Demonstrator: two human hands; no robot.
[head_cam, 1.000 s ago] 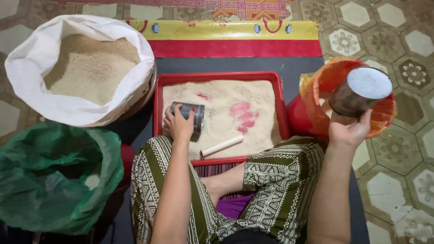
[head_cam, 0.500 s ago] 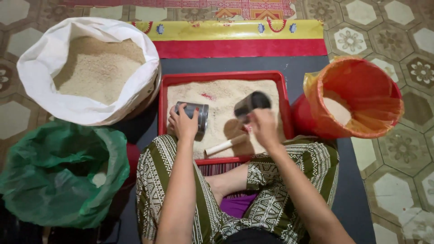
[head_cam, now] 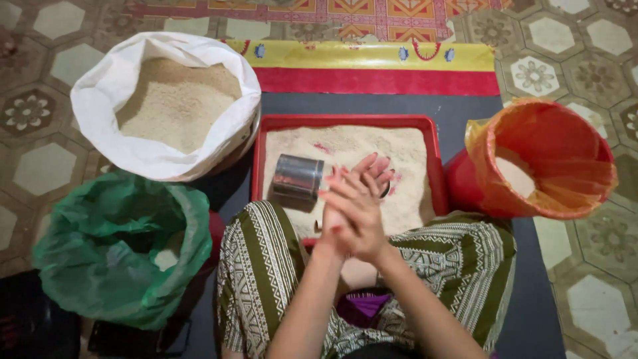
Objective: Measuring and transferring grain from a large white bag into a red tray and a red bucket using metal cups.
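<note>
While palms press together, metal can (head_cam: 297, 177) lies left of fingers (head_cam: 364, 166).

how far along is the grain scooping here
Done: some grain sits in the orange-lined bucket. In hand: nothing; left hand and right hand press together above the red tray, the metal can lying in its grain. Left: tray and white sack remain full.

Both hands have let go: the left hand (head_cam: 342, 199) and right hand (head_cam: 359, 213) now press together above the metal can (head_cam: 297, 177).
</note>
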